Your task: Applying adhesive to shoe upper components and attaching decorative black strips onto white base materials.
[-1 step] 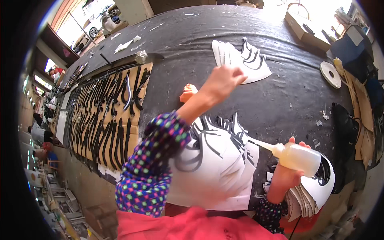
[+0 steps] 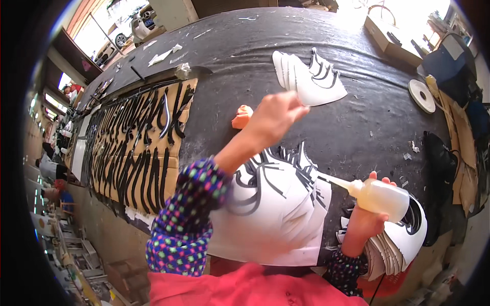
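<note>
Bottle (image 2: 384, 200) fills our right hand (image 2: 363, 224); is left hand (image 2: 277, 115) empty? We can't tell. Far pieces (image 2: 317, 93) seem done, near pile (image 2: 270, 214) unfinished.

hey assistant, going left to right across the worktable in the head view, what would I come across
Brown cardboard sheet, crumpled orange lump, left hand, translucent squeeze bottle with long nozzle, white roll.

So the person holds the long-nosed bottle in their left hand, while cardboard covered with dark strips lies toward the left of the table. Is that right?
Not quite: in the head view, the bottle is in the right hand. The cardboard covered with dark strips does lie toward the left of the table.
</note>
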`<state>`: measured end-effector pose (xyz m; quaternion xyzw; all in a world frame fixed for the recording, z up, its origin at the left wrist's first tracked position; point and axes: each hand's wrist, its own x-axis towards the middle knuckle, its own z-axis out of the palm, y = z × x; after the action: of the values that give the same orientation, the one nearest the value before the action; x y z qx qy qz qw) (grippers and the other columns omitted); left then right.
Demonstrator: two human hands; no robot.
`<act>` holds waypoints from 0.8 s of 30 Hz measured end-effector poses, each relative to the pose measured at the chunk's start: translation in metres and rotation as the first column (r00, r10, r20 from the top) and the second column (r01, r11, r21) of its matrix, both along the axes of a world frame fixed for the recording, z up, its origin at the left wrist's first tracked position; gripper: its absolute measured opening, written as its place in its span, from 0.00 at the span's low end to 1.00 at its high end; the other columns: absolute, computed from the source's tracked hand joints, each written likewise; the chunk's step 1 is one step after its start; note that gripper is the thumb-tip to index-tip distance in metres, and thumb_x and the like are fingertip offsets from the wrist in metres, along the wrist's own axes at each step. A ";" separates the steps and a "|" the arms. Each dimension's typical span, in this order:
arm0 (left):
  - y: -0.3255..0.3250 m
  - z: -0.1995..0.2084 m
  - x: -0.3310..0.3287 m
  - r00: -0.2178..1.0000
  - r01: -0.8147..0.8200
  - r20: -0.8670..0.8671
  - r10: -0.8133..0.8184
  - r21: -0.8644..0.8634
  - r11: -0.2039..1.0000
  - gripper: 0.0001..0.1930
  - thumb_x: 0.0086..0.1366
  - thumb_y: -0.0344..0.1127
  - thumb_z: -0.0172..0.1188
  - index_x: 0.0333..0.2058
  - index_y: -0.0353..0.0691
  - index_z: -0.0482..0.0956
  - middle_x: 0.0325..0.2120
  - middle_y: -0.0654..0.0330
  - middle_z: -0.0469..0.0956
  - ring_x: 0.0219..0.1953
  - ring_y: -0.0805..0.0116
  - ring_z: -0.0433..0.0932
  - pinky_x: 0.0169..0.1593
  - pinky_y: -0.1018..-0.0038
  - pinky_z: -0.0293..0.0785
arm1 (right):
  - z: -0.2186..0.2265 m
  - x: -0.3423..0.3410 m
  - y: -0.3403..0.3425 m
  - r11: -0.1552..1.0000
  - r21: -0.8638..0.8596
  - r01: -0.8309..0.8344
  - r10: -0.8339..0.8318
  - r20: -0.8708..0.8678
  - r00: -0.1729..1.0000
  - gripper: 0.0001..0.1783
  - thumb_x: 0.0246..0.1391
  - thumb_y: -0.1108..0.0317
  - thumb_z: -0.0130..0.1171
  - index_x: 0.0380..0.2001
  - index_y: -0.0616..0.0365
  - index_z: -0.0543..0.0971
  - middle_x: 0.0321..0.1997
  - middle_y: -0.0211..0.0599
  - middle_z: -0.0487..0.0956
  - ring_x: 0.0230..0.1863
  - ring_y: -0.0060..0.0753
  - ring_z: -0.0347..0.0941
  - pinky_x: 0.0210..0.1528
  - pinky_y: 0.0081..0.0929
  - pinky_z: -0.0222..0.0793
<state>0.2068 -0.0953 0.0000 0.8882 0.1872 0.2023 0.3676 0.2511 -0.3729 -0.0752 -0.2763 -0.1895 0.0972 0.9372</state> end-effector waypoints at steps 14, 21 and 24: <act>-0.130 -0.036 -0.157 0.964 -0.250 -0.058 0.261 0.153 0.956 0.29 0.43 0.44 0.69 0.44 0.41 0.71 0.42 0.56 0.67 0.47 0.57 0.63 0.52 0.64 0.58 | 0.050 -0.046 0.002 0.969 -0.226 -0.095 0.117 0.085 0.990 0.51 0.33 0.41 0.68 0.57 0.54 0.58 0.57 0.36 0.64 0.61 0.53 0.58 0.63 0.47 0.54; -0.127 -0.034 -0.174 0.949 -0.297 0.074 0.308 -0.131 0.946 0.39 0.38 0.31 0.72 0.51 0.42 0.63 0.47 0.54 0.62 0.49 0.56 0.63 0.53 0.66 0.64 | 0.077 -0.073 -0.021 0.958 -0.287 0.011 0.036 0.159 0.987 0.46 0.39 0.42 0.65 0.57 0.51 0.58 0.61 0.40 0.60 0.60 0.56 0.57 0.60 0.48 0.58; -0.123 -0.034 -0.176 0.949 -0.315 -0.041 0.314 -0.226 0.922 0.40 0.36 0.32 0.74 0.51 0.41 0.64 0.48 0.51 0.61 0.51 0.55 0.61 0.55 0.67 0.63 | 0.080 -0.080 -0.024 0.956 -0.292 0.022 0.037 0.195 0.980 0.47 0.38 0.41 0.65 0.58 0.50 0.57 0.63 0.41 0.57 0.62 0.57 0.55 0.58 0.53 0.58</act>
<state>0.0312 -0.2186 -0.0338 0.7987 0.3501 0.2337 0.4300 0.1707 -0.3968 0.0048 -0.4193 -0.2665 0.0999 0.8621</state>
